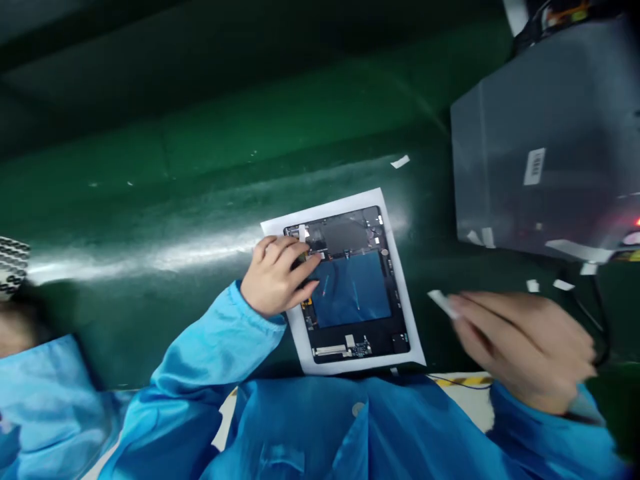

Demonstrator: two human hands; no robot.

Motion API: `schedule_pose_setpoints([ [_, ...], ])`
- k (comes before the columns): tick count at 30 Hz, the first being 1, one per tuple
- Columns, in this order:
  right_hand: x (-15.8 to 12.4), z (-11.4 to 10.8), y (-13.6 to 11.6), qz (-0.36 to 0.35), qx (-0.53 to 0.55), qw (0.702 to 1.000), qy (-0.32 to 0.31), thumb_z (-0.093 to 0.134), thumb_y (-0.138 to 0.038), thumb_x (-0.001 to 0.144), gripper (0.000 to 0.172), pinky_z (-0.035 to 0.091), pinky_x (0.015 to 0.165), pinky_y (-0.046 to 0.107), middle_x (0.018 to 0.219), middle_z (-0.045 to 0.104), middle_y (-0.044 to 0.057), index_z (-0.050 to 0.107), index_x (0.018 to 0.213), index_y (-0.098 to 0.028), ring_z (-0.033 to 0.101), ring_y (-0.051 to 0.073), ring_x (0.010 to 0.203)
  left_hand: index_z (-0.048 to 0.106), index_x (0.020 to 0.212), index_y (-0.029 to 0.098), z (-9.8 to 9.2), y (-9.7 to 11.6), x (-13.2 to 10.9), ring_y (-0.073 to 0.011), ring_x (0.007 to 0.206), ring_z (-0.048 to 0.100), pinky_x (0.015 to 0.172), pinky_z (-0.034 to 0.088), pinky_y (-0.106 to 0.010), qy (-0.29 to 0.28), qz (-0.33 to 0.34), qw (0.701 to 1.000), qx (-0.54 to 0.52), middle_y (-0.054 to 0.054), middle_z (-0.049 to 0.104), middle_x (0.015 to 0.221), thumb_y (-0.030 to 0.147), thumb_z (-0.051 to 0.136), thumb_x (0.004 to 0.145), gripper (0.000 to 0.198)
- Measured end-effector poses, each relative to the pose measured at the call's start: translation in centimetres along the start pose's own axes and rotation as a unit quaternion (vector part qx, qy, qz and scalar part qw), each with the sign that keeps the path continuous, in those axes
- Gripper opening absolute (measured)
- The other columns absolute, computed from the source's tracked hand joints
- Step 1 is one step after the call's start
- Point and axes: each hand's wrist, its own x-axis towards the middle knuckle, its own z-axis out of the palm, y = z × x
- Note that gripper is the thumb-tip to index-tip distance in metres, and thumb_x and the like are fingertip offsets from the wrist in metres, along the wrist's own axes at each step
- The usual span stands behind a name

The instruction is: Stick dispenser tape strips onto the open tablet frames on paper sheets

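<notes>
Head view. Green work surface (150,200) spanned the scene; a grey box (545,140) stood far right. A white sheet (325,212) lay near centre and carried the opened tablet (355,293), its blue battery and circuit boards exposed. The left hand (277,277), fingers loosely bent and gripping nothing, pressed on the tablet's far-left corner. The right hand (520,340), blurred, apparently pinched a white strip (443,301) to the tablet's right. The tablet was judged thin, stiff and fragile, best held by its frame edges.
</notes>
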Motion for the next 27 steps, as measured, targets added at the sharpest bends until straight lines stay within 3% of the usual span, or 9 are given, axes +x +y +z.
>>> schedule_pose_setpoints([
  [3, 4.3, 0.9, -2.5, -0.063, -0.090, 0.993, -0.042, 0.070, -0.028, 0.086, 0.042, 0.047, 0.075, 0.038, 0.109, 0.071, 0.006, 0.066, 0.128, -0.025, 0.061, 0.022, 0.086, 0.071, 0.108, 0.013, -0.5, 1.2, 2.3, -0.0256, 0.096, 0.063, 0.083, 0.049, -0.038, -0.027, 0.022, 0.999, -0.001, -0.012, 0.071, 0.101, 0.033, 0.049, 0.101, 0.031],
  [8, 10.2, 2.9, -1.4, -0.100, -0.157, 0.983, -0.003, 0.059, -0.036, 0.095, 0.042, 0.041, 0.070, 0.036, 0.110, 0.069, 0.010, 0.061, 0.132, -0.016, 0.057, 0.022, 0.084, 0.069, 0.089, 0.013, 1.3, 3.4, 6.4, -0.0218, 0.078, 0.063, 0.068, 0.048, -0.033, -0.074, -0.016, 0.997, -0.015, -0.008, 0.067, 0.084, 0.030, 0.051, 0.101, 0.028],
  [11, 10.5, 3.6, -0.9, -0.072, -0.133, 0.988, -0.014, 0.055, -0.040, 0.096, 0.050, 0.042, 0.073, 0.037, 0.114, 0.067, 0.012, 0.055, 0.140, -0.015, 0.057, 0.023, 0.087, 0.067, 0.088, 0.013, 3.0, 4.1, 7.5, -0.0230, 0.080, 0.063, 0.067, 0.048, -0.033, -0.094, -0.054, 0.994, 0.000, -0.008, 0.066, 0.083, 0.024, 0.054, 0.098, 0.020],
  [15, 10.1, 3.8, -1.0, -0.048, -0.099, 0.993, -0.033, 0.052, -0.045, 0.097, 0.049, 0.040, 0.074, 0.039, 0.115, 0.065, 0.013, 0.057, 0.135, -0.014, 0.055, 0.025, 0.089, 0.067, 0.091, 0.012, 4.1, 4.6, 7.7, -0.0233, 0.080, 0.062, 0.067, 0.048, -0.034, -0.086, -0.064, 0.994, 0.017, -0.008, 0.065, 0.085, 0.021, 0.056, 0.097, 0.015],
  [19, 9.8, 3.9, -0.8, -0.050, -0.048, 0.997, -0.033, 0.053, -0.043, 0.097, 0.046, 0.040, 0.075, 0.040, 0.116, 0.063, 0.014, 0.061, 0.131, -0.013, 0.054, 0.026, 0.093, 0.066, 0.089, 0.013, 4.4, 4.7, 7.5, -0.0224, 0.078, 0.061, 0.067, 0.046, -0.034, -0.067, -0.072, 0.995, 0.032, -0.007, 0.063, 0.082, 0.016, 0.053, 0.097, 0.016],
  [23, 9.2, 4.4, -1.2, -0.061, 0.001, 0.996, -0.067, 0.058, -0.043, 0.094, 0.052, 0.043, 0.087, 0.044, 0.128, 0.060, 0.015, 0.057, 0.139, -0.016, 0.053, 0.031, 0.112, 0.066, 0.091, 0.014, 4.4, 4.0, 7.6, -0.0234, 0.082, 0.062, 0.073, 0.048, -0.035, -0.114, -0.088, 0.990, 0.014, -0.008, 0.064, 0.085, 0.016, 0.050, 0.099, 0.018],
  [27, 9.0, 5.0, -2.7, -0.105, -0.049, 0.990, -0.082, 0.060, -0.042, 0.093, 0.053, 0.041, 0.094, 0.050, 0.134, 0.059, 0.017, 0.058, 0.138, -0.014, 0.050, 0.035, 0.119, 0.065, 0.089, 0.014, 4.0, 3.0, 8.2, -0.0235, 0.084, 0.063, 0.077, 0.050, -0.035, -0.141, -0.081, 0.987, -0.009, -0.008, 0.065, 0.086, 0.017, 0.052, 0.098, 0.016],
])
